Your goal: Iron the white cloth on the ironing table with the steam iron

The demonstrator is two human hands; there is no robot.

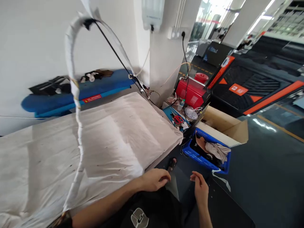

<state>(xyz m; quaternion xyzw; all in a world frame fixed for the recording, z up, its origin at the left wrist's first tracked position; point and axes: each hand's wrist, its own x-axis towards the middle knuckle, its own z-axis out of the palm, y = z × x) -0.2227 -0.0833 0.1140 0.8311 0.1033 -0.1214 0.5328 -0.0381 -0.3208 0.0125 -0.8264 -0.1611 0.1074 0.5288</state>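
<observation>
Your left hand (153, 180) and right hand (199, 187) hold nothing, fingers a bit curled. The white cloth (106, 148) lies flat near them; the blue bin (198, 155) sits right.

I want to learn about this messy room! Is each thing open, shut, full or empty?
Left hand, empty
Right hand, empty
White cloth, wrinkled, spread out
Blue crate, holding cloth scraps
Cardboard box, open
Red bucket, lid on
Plug, in wall socket
</observation>
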